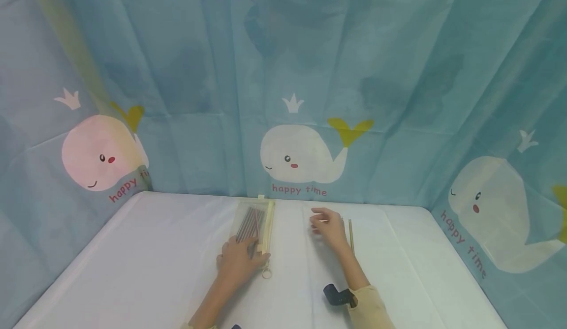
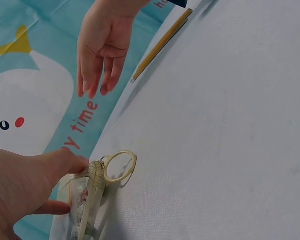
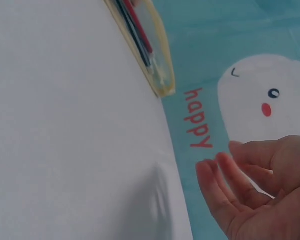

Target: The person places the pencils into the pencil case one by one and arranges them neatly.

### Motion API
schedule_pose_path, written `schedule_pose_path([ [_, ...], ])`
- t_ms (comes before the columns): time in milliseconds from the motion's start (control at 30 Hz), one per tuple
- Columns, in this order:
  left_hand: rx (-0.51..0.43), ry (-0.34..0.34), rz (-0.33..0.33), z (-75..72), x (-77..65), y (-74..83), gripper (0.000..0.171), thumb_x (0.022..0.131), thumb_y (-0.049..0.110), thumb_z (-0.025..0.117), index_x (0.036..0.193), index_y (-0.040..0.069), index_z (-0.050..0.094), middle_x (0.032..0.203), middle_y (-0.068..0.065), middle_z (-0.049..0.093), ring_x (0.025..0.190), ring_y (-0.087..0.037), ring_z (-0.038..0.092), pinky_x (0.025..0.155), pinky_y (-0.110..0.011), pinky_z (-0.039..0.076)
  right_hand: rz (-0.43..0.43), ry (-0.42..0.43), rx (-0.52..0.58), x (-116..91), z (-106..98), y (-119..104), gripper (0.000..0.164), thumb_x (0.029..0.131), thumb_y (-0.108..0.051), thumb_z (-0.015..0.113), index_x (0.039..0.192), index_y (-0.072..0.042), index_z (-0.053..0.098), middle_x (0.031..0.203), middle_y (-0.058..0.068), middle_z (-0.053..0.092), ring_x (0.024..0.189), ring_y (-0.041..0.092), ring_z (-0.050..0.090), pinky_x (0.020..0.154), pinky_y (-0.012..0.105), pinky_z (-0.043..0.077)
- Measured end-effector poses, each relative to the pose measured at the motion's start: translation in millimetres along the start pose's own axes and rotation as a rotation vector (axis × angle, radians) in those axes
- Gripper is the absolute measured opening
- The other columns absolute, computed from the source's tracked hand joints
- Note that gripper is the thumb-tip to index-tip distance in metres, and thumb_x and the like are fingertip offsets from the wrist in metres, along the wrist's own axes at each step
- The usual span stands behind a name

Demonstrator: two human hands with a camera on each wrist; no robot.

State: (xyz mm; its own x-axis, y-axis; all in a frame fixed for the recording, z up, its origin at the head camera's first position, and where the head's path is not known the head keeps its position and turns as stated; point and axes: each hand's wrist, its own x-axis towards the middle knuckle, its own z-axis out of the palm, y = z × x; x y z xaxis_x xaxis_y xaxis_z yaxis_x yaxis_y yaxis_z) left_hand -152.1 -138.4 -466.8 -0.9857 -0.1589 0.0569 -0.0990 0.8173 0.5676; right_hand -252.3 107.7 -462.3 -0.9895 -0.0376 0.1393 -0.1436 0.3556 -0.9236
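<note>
A see-through mesh pencil case (image 1: pixel 269 221) with a cream zipper edge lies on the white table, holding several dark pencils (image 1: pixel 249 224) and a red one. My left hand (image 1: pixel 239 260) grips its near end, thumb by the zipper and fingers across the other side. At that end hangs a metal ring (image 2: pixel 121 166), plain in the left wrist view. My right hand (image 1: pixel 330 228) hovers to the right of the case with loosely bent fingers and nothing in them. Beside its wrist lies a gold pen (image 1: pixel 351 235), partly covered by the forearm.
The white table (image 1: pixel 133 270) reaches back to a blue curtain (image 1: pixel 199 162) printed with whales, which also hangs along both sides. A black device (image 1: pixel 336 295) is worn at the right wrist.
</note>
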Motion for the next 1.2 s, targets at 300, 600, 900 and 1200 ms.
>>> schedule_pose_path([
  [300,-0.003,0.002,0.0,-1.3,-0.5,0.6,0.065,0.085,0.047,0.085,0.136,0.009,0.07,0.137,-0.035,0.055,0.126,-0.058,0.051,0.094,-0.076,0.043,0.005,0.076,-0.057,4,-23,4,0.032,0.098,0.0,0.068,0.13,0.006,0.068,0.109,0.024,0.076,0.092,0.037,0.077,0.078,0.036,0.064],
  [600,0.0,0.0,0.013,-1.2,-0.3,0.6,0.065,0.085,0.049,0.085,0.135,0.009,0.07,0.134,-0.034,0.056,0.122,-0.055,0.054,0.091,-0.074,0.045,0.053,0.116,-0.132,4,-44,12,0.04,0.098,-0.007,0.071,0.136,0.004,0.065,0.117,0.026,0.073,0.097,0.038,0.075,0.076,0.036,0.062],
  [900,0.0,-0.007,0.019,-2.4,-0.6,1.6,0.066,0.086,0.049,0.084,0.136,0.009,0.069,0.134,-0.033,0.056,0.122,-0.054,0.053,0.091,-0.073,0.045,0.103,0.099,-0.183,1,-58,14,0.048,0.099,-0.012,0.07,0.142,0.006,0.058,0.13,0.032,0.066,0.116,0.048,0.067,0.091,0.049,0.06],
  [1200,-0.004,-0.008,0.024,-2.8,-0.7,1.6,0.065,0.086,0.047,0.084,0.136,0.008,0.069,0.136,-0.036,0.055,0.124,-0.057,0.051,0.092,-0.075,0.044,0.151,0.034,-0.213,-1,-60,12,0.052,0.097,-0.012,0.072,0.143,0.008,0.056,0.128,0.033,0.066,0.11,0.046,0.069,0.082,0.043,0.063],
])
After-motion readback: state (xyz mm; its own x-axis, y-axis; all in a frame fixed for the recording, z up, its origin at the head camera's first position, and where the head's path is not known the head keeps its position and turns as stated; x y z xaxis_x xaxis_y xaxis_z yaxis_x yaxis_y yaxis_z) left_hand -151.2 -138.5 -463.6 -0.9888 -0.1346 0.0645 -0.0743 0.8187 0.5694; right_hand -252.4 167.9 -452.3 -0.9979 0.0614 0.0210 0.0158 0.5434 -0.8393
